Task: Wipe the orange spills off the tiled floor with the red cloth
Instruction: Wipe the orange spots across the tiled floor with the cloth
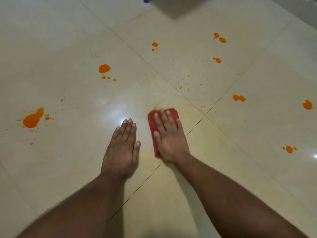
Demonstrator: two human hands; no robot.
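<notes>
A: How does the red cloth [151,121] look, and where is it?

B: It is a small folded pad, flat on the tiled floor [223,152] close to where four tiles meet. Only its far end and left edge show; the rest is under the right hand [169,137].

A: How does that hand hold it?

B: It presses down with straight, slightly spread fingers; nothing is curled round the cloth. The left hand [122,149] lies just beside it, flat on the bare tile, fingers together, holding nothing.

A: And the orange spills?

B: A faint yellowish smear surrounds the cloth. The biggest blot [32,119] lies far left, another [104,68] beyond the left hand, and smaller ones [239,98] are scattered on the right.
</notes>
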